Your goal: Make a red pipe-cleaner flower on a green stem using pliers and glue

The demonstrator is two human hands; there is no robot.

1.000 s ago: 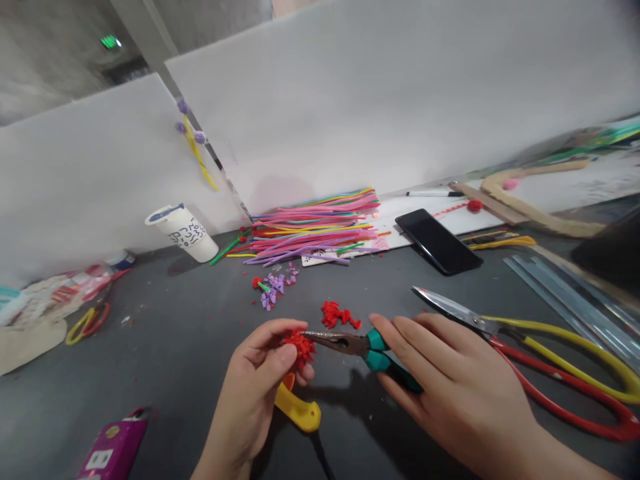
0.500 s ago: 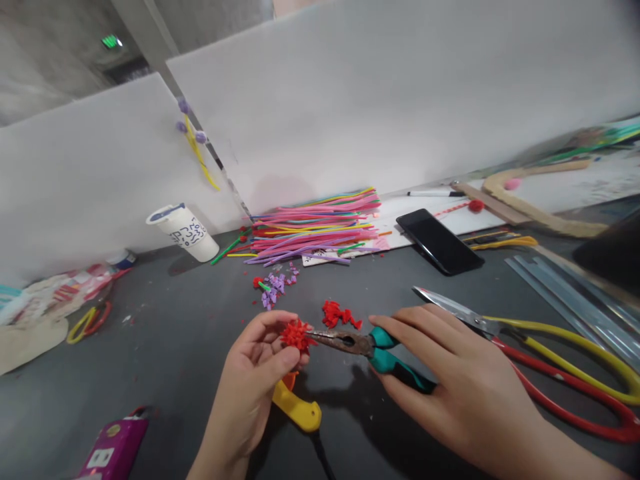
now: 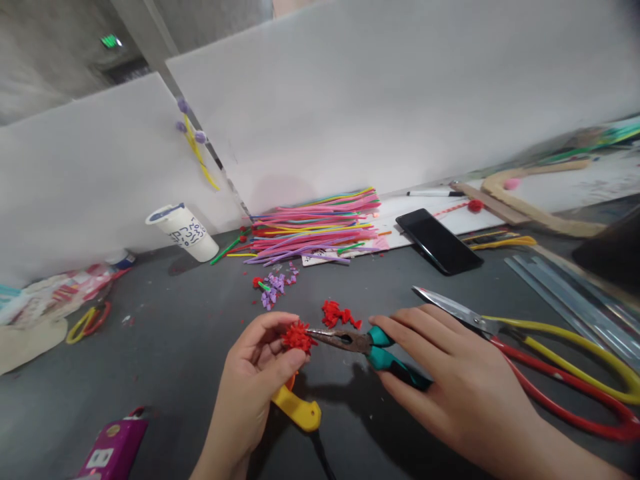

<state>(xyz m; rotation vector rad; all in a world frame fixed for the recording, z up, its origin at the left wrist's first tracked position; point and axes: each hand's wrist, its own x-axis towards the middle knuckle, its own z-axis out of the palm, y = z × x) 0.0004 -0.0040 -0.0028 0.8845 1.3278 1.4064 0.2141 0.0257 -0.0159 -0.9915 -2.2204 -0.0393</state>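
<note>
A: Where is the red tufted ball, taken as the centre of the dial with twelve o'clock toward the white panel?

B: In the left hand, above the dark counter; the fingers are closed on it, with the thumb along its near side.

A: And the right hand?

B: At three to four o'clock, its fingers clamped about the green handles of the long-nosed pliers. The metal nose points to nine, its tip at the ball's edge; whether it grips a strand cannot be told.

A: What lies close about the ball?

B: Loose red clippings at two o'clock, lilac clippings at eleven, and at six a yellow handle with a dark cord, its upper end partly hidden by the left hand.

A: And farther out?

B: A bundle of coloured fuzzy stems at twelve; a phone at two, resting partly on a white board; large shears with yellow and red handles at three, beyond the pliers; a purple box at eight; small scissors at nine; and a white cup at ten, its side marked in blue.
</note>
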